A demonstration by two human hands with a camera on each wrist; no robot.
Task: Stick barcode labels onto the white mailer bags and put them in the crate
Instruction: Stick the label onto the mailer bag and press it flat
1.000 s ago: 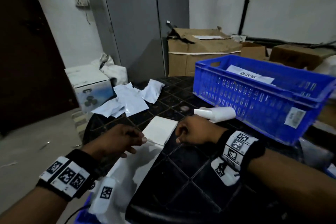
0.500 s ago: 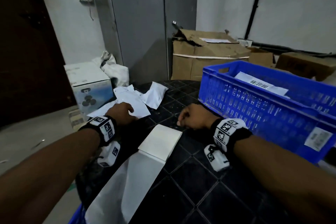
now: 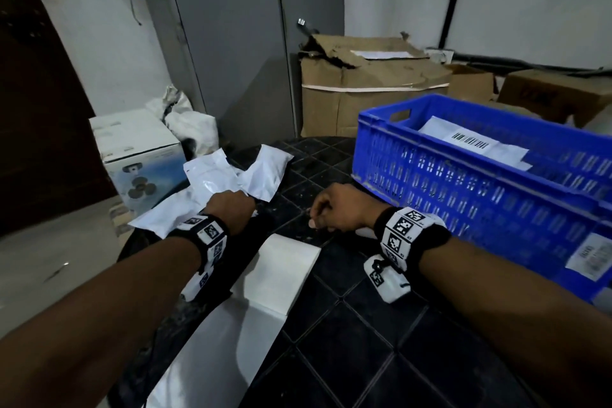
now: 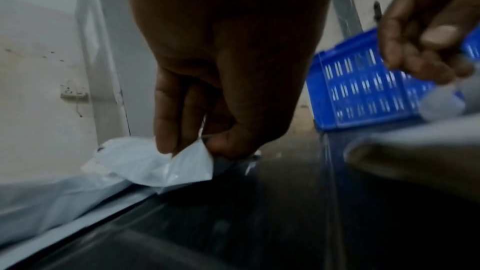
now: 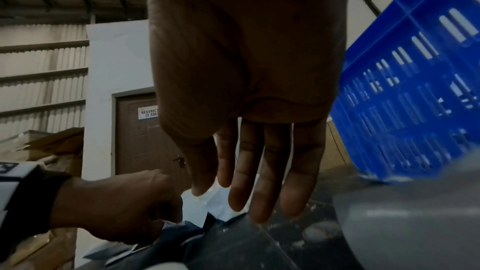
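Bags (image 3: 212,182) piled at 10 o'clock on the bench (image 3: 347,325); your left grip (image 4: 207,145) pinches one corner. Thin hold: it may slip or drag neighbours off the edge. Right grip (image 5: 249,171) spread, empty. Crate (image 3: 480,182) at 2 o'clock.

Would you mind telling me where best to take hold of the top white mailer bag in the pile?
Probably at its near corner, coming from the person's side. The mailer bag lies flat and limp on the pile, so only an edge lifts for a pinch. The left hand already pinches that corner between thumb and fingers.
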